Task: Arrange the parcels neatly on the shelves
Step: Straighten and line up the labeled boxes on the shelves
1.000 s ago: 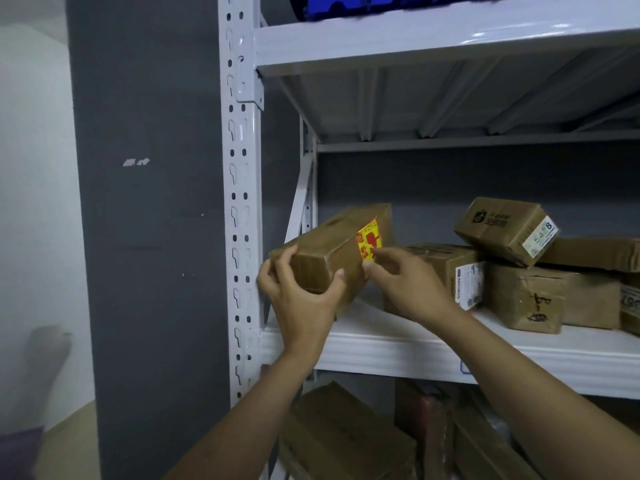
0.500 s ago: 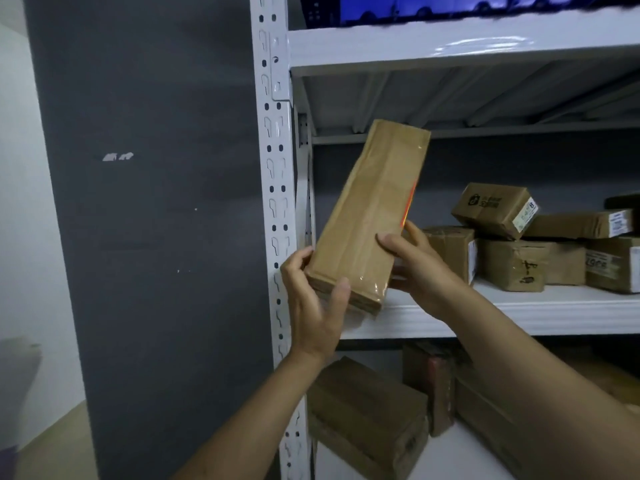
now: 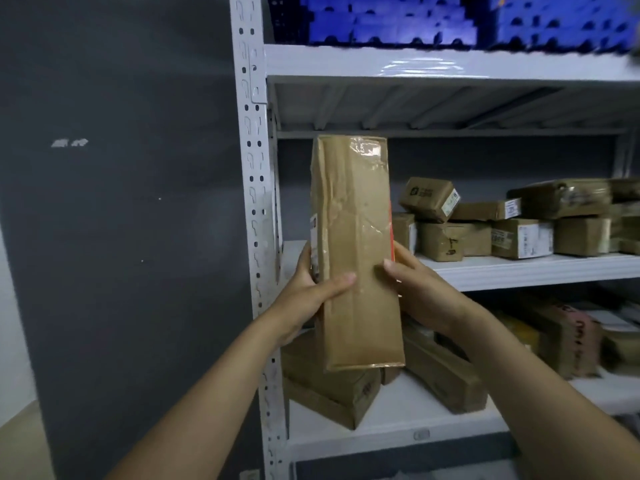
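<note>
While the left hand (image 3: 308, 292) and the right hand (image 3: 422, 292) grip the long parcel (image 3: 353, 237) upright by its sides in front of the rack, I would lower it straight onto the bare left end of the middle shelf (image 3: 519, 271). The lower shelf (image 3: 398, 420) holds slanted boxes (image 3: 329, 393). Stacked parcels (image 3: 485, 233) fill the middle shelf's right part, and blue crates (image 3: 398, 22) stand on top.

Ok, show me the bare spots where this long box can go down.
Middle shelf: bare left end, between the post and the stacked boxes, partly hidden by the held box. Lower shelf: bare patch between the corner box and the slanted box. Both crowded rightward.
</note>
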{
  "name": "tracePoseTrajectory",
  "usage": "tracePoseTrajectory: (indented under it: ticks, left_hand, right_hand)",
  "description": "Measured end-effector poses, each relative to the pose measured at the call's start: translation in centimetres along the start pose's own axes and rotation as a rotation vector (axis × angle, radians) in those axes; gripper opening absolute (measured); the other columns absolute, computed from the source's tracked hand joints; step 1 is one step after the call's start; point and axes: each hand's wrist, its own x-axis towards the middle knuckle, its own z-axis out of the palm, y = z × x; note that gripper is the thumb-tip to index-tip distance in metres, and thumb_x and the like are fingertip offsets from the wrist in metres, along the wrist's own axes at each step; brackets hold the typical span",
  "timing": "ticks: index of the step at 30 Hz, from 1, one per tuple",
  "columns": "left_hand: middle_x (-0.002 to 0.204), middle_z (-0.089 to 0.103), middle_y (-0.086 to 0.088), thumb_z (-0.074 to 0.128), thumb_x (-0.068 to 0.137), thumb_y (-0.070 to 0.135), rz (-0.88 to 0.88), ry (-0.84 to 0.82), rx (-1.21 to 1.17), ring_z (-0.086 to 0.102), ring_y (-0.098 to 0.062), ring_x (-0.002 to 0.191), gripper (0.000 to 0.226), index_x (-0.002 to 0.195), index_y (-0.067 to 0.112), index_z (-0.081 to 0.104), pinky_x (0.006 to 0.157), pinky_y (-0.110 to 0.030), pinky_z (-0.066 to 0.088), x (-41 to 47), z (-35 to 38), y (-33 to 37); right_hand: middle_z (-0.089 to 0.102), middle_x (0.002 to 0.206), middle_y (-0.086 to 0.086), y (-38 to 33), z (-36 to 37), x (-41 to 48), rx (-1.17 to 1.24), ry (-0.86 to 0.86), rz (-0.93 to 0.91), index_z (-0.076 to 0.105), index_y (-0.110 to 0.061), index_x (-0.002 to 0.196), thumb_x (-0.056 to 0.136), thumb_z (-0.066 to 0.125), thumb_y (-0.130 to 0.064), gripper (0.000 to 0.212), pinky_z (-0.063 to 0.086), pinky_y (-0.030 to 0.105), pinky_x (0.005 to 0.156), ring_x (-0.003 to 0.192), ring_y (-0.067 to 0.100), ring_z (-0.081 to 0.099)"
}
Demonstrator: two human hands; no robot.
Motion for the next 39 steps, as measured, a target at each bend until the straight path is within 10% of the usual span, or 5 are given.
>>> tracePoseTrajectory:
  ticks: [9, 13, 20, 28, 39]
  left_hand:
    - [0.141, 0.048, 0.012, 0.076, 0.076, 0.046, -0.05, 0.043, 0.452, 0.049, -0.014, 0.126, 0.08, 0.143, 0.043, 0.031, 0.105, -0.046, 0.044, -4.8, 5.9, -1.7]
    - [0.116, 0.061, 0.012, 0.069, 0.087, 0.033, -0.127, 0.091, 0.483, 0.069, -0.01, 0.089, 0.063, 0.141, 0.034, 0.036, 0.069, -0.025, 0.056, -6.2, 8.8, -1.7]
    - [0.132, 0.056, -0.015, 0.059, 0.088, -0.009, -0.262, -0.02, -0.141, 0.067, -0.036, 0.103, 0.052, 0.13, 0.021, 0.052, 0.093, -0.051, 0.052, -9.0, 12.7, -2.9]
    - [0.077, 0.073, -0.003, 0.032, 0.101, 0.047, -0.301, 0.053, -0.429, 0.067, -0.02, 0.075, 0.062, 0.067, 0.025, 0.078, 0.086, -0.04, 0.046, -10.3, 17.2, -0.6]
    - [0.121, 0.058, 0.005, 0.081, 0.06, 0.058, -0.02, 0.371, -0.08, 0.064, -0.014, 0.103, 0.088, 0.133, 0.034, 0.039, 0.083, -0.034, 0.056, -6.9, 17.9, 2.9]
  right_hand:
    - [0.04, 0.147, -0.012, -0.7, -1.4, -7.9, -0.269, 0.139, -0.025, 0.02, -0.057, 0.141, 0.076, 0.081, -0.027, 0.094, 0.048, 0.029, 0.09, 0.128, 0.012, 0.045]
    - [0.031, 0.151, -0.016, -1.2, -3.1, -11.3, -0.293, 0.028, 0.015, 0.017, -0.064, 0.139, 0.086, 0.068, -0.005, 0.094, 0.049, 0.038, 0.097, 0.131, 0.014, 0.044]
    - [0.054, 0.139, -0.002, -1.1, -5.6, -16.4, 0.119, 0.048, 0.104, 0.046, -0.038, 0.139, 0.092, 0.049, -0.044, 0.047, 0.053, 0.04, 0.089, 0.124, 0.024, 0.055]
    - [0.058, 0.131, -0.009, 0.3, -4.9, -19.0, 0.043, 0.093, -0.004, 0.04, -0.039, 0.139, 0.099, 0.03, -0.052, 0.043, 0.057, 0.028, 0.081, 0.118, 0.009, 0.058]
    - [0.066, 0.119, 0.003, -3.9, -7.4, -18.0, -0.087, -0.023, 0.115, 0.049, -0.045, 0.131, 0.078, 0.052, -0.07, 0.059, 0.057, 0.04, 0.083, 0.1, 0.021, 0.069]
